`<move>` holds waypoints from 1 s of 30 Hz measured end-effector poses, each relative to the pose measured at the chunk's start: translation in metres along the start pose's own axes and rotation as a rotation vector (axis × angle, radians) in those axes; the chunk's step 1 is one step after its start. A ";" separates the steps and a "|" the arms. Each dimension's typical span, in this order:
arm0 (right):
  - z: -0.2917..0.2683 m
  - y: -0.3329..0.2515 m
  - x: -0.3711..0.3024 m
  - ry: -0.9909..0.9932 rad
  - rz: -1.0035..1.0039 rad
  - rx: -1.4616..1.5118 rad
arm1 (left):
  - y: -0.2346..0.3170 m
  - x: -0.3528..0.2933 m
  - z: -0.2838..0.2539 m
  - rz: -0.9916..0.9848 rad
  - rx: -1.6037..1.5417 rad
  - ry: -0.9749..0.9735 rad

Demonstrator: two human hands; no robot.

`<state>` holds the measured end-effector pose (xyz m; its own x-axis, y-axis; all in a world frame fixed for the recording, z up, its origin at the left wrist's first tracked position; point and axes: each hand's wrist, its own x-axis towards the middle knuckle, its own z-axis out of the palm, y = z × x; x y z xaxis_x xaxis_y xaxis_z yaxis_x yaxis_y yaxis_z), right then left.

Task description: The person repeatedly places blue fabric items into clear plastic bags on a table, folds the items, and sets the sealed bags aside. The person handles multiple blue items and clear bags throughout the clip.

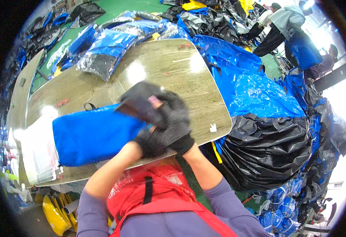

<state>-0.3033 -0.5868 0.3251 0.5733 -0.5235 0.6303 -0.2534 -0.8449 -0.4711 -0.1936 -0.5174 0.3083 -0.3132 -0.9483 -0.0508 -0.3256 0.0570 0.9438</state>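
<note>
A flat blue bag lies along the near side of a wood-patterned table, with a small black loop at its far edge. At its right end a black end panel, blurred by motion, is lifted off the table. My right hand, in a black knit glove with a bare fingertip showing, is closed on this black part. My left hand, also in a black glove, is closed at the bag's right end, just below and left of the right hand. Its fingers are partly hidden.
Clear plastic sleeves lie at the table's left end. Wrapped blue packages rest at its far edge. A large blue and black heap stands against the right side. Two people bend at the far right. Yellow pieces lie below left.
</note>
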 end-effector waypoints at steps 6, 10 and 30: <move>0.055 -0.040 -0.014 -0.718 0.139 -0.201 | -0.039 -0.108 -0.085 -0.097 1.246 0.379; 0.057 0.003 -0.014 -0.665 0.271 -0.215 | -0.106 -0.123 -0.090 -0.092 1.046 0.264; 0.161 -0.066 0.015 -0.581 0.015 -0.310 | -0.170 -0.285 -0.144 -0.745 0.662 1.116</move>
<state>-0.1526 -0.5212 0.2657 0.8734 -0.4638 0.1486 -0.4275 -0.8762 -0.2224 0.0794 -0.3016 0.2094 0.8277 -0.5489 0.1163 -0.5299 -0.6966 0.4837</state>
